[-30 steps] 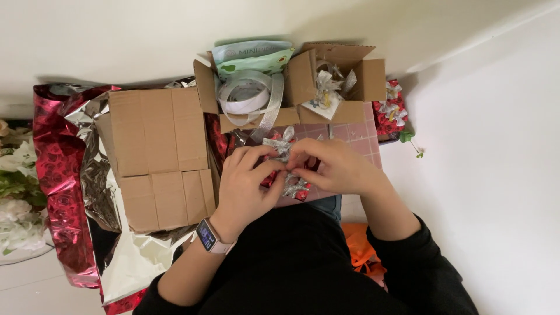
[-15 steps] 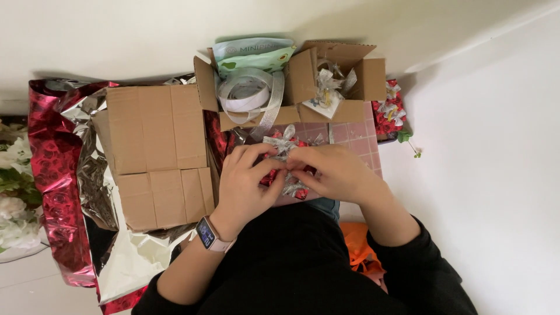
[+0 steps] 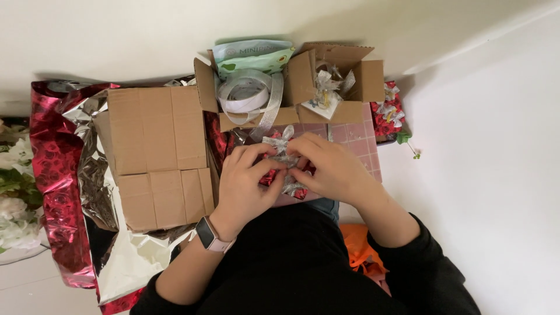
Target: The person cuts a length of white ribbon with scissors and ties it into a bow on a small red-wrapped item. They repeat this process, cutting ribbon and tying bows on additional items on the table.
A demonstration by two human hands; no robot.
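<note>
Barely anything is shifting since a second ago: our fingers are just creeping a bit closer together over the silver ribbon bow (image 3: 284, 153). We're pinching it with both hands, left hand (image 3: 248, 185) curled in with fingertips closed on the bow, right hand (image 3: 333, 170) clamped on it from the other side. It's sitting on a small red foil piece (image 3: 272, 175), right above the pink cutting mat (image 3: 357, 135) and just below the open cardboard box (image 3: 256, 96) holding a ribbon roll (image 3: 246, 98). Beside our left hand we're seeing flattened cardboard (image 3: 156, 154) lying on red foil wrap (image 3: 53, 175). A smartwatch (image 3: 209, 235) is sitting on our left wrist.
</note>
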